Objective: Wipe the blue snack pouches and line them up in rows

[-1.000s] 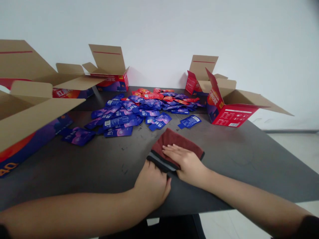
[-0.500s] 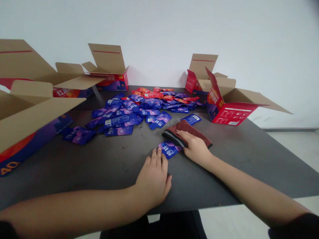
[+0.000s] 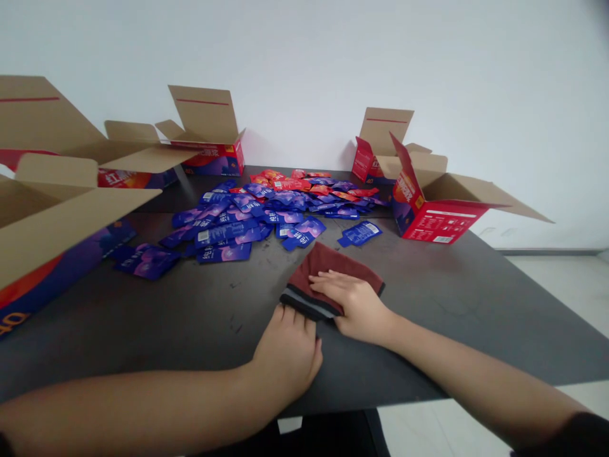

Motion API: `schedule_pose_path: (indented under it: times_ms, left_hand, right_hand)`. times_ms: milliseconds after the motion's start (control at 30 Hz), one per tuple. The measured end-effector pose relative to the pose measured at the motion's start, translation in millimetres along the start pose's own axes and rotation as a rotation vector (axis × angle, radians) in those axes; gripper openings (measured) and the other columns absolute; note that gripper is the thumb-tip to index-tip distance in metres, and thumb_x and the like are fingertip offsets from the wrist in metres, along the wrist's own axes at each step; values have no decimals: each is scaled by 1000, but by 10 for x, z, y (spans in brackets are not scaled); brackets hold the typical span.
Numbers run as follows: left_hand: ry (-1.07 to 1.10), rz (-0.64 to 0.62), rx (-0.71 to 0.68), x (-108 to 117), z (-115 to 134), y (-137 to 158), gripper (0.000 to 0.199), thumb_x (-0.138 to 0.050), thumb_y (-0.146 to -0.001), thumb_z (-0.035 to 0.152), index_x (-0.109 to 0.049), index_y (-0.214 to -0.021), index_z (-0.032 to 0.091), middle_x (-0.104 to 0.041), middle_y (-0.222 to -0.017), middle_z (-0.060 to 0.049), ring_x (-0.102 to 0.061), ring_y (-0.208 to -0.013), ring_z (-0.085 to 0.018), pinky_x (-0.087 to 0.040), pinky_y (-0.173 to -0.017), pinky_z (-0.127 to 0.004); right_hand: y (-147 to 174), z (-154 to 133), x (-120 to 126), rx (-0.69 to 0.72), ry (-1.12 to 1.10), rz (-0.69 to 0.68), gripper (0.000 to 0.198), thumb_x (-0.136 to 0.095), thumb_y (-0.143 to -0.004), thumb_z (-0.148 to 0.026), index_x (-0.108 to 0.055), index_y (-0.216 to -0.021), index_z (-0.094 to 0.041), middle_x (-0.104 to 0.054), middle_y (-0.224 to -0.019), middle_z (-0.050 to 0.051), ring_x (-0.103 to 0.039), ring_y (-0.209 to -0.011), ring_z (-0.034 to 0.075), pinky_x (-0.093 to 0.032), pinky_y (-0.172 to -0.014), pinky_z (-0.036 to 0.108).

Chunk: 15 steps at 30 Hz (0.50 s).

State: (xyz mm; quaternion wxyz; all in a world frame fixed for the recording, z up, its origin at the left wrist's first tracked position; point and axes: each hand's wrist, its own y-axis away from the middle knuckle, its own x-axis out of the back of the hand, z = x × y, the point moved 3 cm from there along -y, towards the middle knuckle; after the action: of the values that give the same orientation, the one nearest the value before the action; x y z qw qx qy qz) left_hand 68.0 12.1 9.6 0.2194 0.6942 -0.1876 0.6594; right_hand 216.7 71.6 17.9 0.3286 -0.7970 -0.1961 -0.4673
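Note:
A reddish-brown cloth (image 3: 333,263) with a black and grey edge lies folded on the dark table in front of me. My right hand (image 3: 354,301) rests on it, fingers bent over the top and holding it down. My left hand (image 3: 290,346) is just to the left and nearer, knuckles bent and fingers together, their tips hidden under the cloth's edge. The blue pouch it was pinning to the table is now covered by the cloth. Behind the cloth lies a loose blue pouch (image 3: 361,233), back side up.
A heap of blue pouches (image 3: 233,231) and red pouches (image 3: 290,184) spreads over the table's middle. Open cartons stand around it: a large one (image 3: 57,260) at left, one (image 3: 214,158) behind, one (image 3: 435,219) at right and another (image 3: 368,162) at back right.
The cloth and my right hand have slid left and toward me, over the blue pouch under my left fingers. The loose pouch behind is more exposed. My left hand has hardly moved.

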Motion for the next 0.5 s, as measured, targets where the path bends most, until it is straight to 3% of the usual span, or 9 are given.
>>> schedule_pose_path:
  times_ms: [167,367,500]
  left_hand:
    - [-28,41,93,15,-5,32,60,-44,-86,35,-45,-136,1,-39,-143,-26,-40,-129,-41,-40,-98,-49]
    - [-39,-17,80,32,14,31,50,-46,-87,35,-61,-119,0,-58,-123,-29,-51,-118,-41,-43,-92,-49]
    - [-47,-2,117,57,4,22,63,-47,-87,37,-44,-136,-2,-41,-138,-32,-45,-124,-44,-42,-94,-49]
  right_hand:
    - [-2,76,67,-128,9,103,47,-53,-67,-10,-64,-112,-18,-67,-116,9,-59,-115,23,-39,-106,44]
    - [37,-69,31,1,-67,-9,49,-57,-67,-13,-62,-115,-21,-66,-121,5,-59,-115,22,-40,-106,39]
    - [45,8,45,-191,50,134,44,-54,-71,-13,-62,-114,-19,-66,-120,8,-58,-116,23,-40,-106,41]
